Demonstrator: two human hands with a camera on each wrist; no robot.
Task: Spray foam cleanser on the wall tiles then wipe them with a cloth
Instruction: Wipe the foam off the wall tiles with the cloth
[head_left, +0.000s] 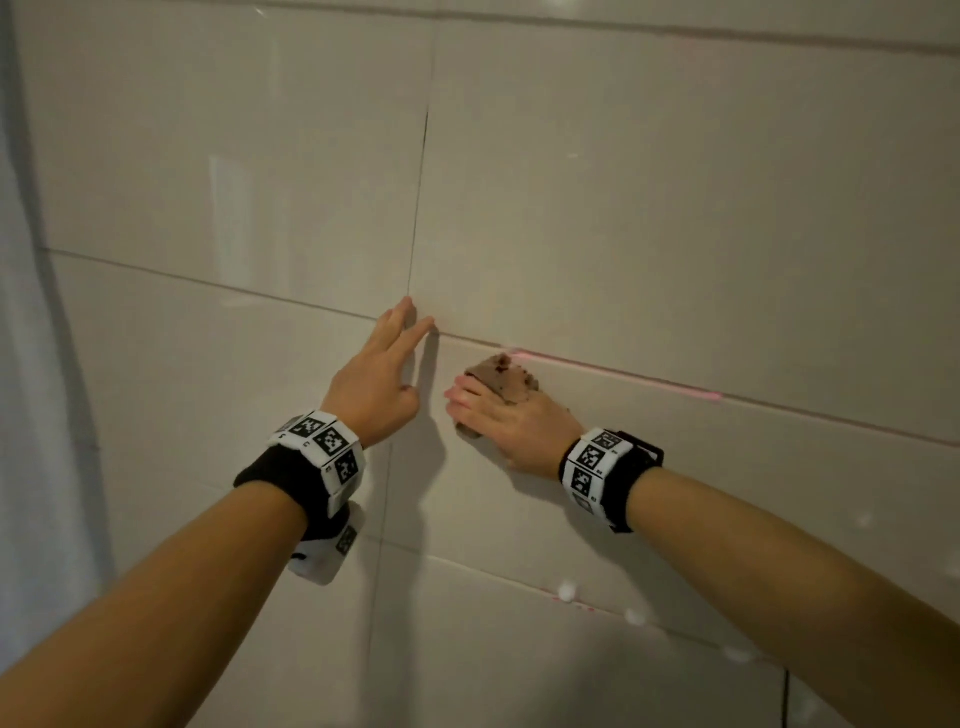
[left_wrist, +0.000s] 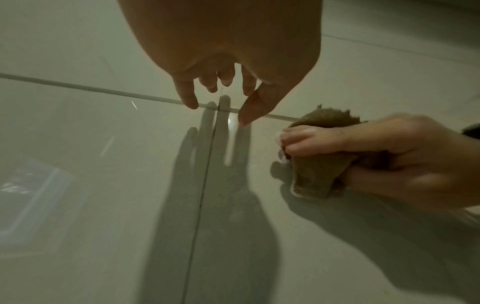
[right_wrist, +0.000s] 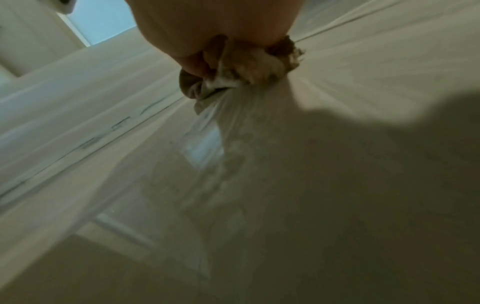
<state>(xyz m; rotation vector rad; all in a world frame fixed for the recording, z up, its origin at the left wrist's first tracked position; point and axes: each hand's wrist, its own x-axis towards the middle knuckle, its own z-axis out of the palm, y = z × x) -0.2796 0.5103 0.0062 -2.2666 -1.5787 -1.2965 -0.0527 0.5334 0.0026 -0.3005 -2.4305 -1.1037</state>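
Note:
Glossy pale wall tiles (head_left: 649, 218) fill the head view. My right hand (head_left: 498, 415) grips a bunched brown cloth (head_left: 501, 376) and presses it against the tile just below a horizontal grout line. In the left wrist view the cloth (left_wrist: 319, 174) sits between thumb and curled fingers, with white foam at its edge. In the blurred right wrist view the cloth (right_wrist: 246, 70) carries white foam. My left hand (head_left: 384, 374) is open, straight fingertips (head_left: 421, 325) touching the wall where grout lines cross, left of the cloth. No cleanser bottle is in view.
A pink streak (head_left: 623, 374) runs along the grout line right of the cloth. Small white foam blobs (head_left: 566, 590) dot the lower tiles at the right. A pale curtain or wall edge (head_left: 31, 364) borders the left side.

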